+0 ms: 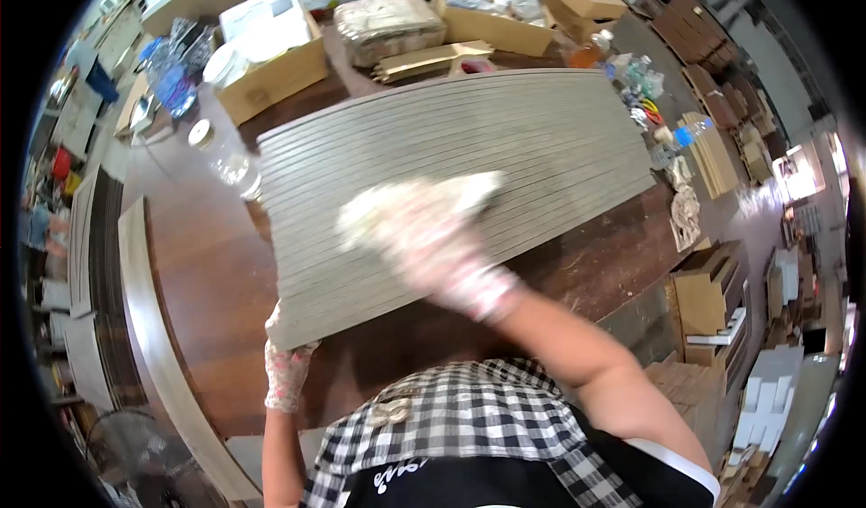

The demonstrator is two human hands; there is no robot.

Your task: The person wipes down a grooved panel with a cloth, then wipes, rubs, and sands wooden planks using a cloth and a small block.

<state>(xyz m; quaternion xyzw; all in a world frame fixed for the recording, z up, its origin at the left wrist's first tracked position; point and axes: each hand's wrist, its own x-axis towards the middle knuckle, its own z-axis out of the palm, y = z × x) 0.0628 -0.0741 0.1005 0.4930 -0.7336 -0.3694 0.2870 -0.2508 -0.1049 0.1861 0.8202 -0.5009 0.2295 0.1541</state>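
Note:
A wide grey panel with many parallel grooves (541,138) lies across the dark brown table in front of me. My right hand (431,242), in a white glove with pinkish-red marks, presses a crumpled white cloth (383,208) onto the panel's face, left of its middle. That hand is somewhat smeared by motion, but its fingers are closed over the cloth. My left hand (287,364), gloved alike, grips the panel's near left corner. Its thumb side shows at the edge, and part of its fingers is hidden beneath the panel.
Open cardboard boxes (275,79), a wrapped bundle (390,28) and a tape roll (471,64) line the table's far side. A clear jar (225,161) stands left of the panel. Bottles and a crumpled rag (684,203) sit at the right. A long curved-looking strip (158,309) lies along the left edge.

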